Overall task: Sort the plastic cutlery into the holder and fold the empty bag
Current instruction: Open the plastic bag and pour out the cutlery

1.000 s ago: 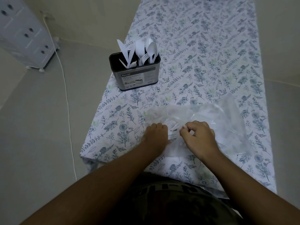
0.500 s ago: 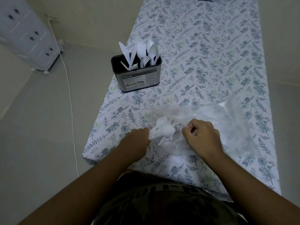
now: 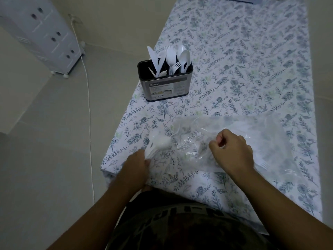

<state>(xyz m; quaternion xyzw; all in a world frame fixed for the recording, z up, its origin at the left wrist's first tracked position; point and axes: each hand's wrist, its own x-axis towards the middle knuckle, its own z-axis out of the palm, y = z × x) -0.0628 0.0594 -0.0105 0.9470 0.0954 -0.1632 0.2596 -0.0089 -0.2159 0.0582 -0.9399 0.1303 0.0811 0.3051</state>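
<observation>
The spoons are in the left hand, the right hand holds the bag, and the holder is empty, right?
Not quite: the head view shows the holder already has white cutlery. The left hand does hold spoons, and the right hand pinches the bag.

The holder (image 3: 166, 87), standing near the left edge of the table (image 3: 252, 69), bears a front label headed "Kossa"; the smaller print beneath is too fine to read.
</observation>
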